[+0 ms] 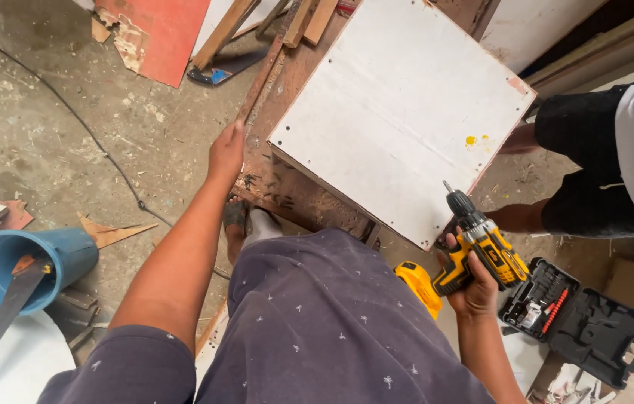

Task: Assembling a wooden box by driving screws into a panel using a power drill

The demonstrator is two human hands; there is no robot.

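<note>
My right hand (474,288) grips a yellow and black cordless drill (474,239) by its handle, with the bit pointing up toward the near right edge of a white board (399,105). The board lies flat on a brown wooden frame (287,187). At the frame's left edge rests my left hand (226,153), arm stretched out, fingers on a thin wooden strip (261,78). My leg in dark patterned trousers (317,322) fills the lower middle, and my foot (246,224) is just below the frame.
Another person in black shorts and a white shirt (616,150) stands at the right. An open black drill case (575,318) lies on the floor. A blue bucket (29,262) with a handsaw sits at left. A cable (93,138), red panel (160,34) and wood scraps litter the floor.
</note>
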